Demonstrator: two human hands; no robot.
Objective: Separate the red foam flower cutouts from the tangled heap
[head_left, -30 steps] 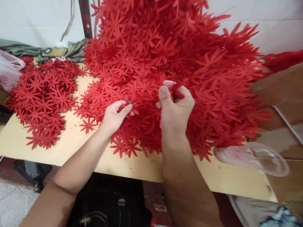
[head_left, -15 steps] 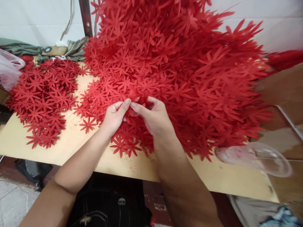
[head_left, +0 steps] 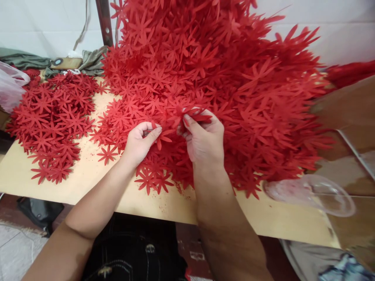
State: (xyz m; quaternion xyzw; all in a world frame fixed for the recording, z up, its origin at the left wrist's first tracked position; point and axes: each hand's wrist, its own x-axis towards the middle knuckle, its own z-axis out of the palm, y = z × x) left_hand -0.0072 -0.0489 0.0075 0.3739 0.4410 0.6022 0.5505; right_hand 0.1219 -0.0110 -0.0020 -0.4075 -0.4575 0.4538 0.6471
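Note:
Between the thumb and fingers of my left hand (head_left: 142, 138) is a red flower-shaped cutout (head_left: 164, 136), its narrow petals fanning out to the right. My right hand (head_left: 203, 134) is closed around several more red cutouts (head_left: 197, 116), whose petals stick out above the thumb. A short gap separates the two hands. Both are just over the front of a large heap of red flower cutouts (head_left: 234, 89), which covers most of the table. Some of the fingers are hidden behind the petals.
A smaller pile of darker red cutouts (head_left: 55, 117) lies on the left of the table (head_left: 99, 195). A clear plastic tub (head_left: 316, 195) rests on its side at the front right, beside cardboard boxes (head_left: 348, 156). A plastic bag (head_left: 11, 86) stands far left; cloth (head_left: 23, 58) lies behind.
My hands were together at the cutouts and are now apart. The right hand has moved right with several cutouts, while the left stays near its place with one.

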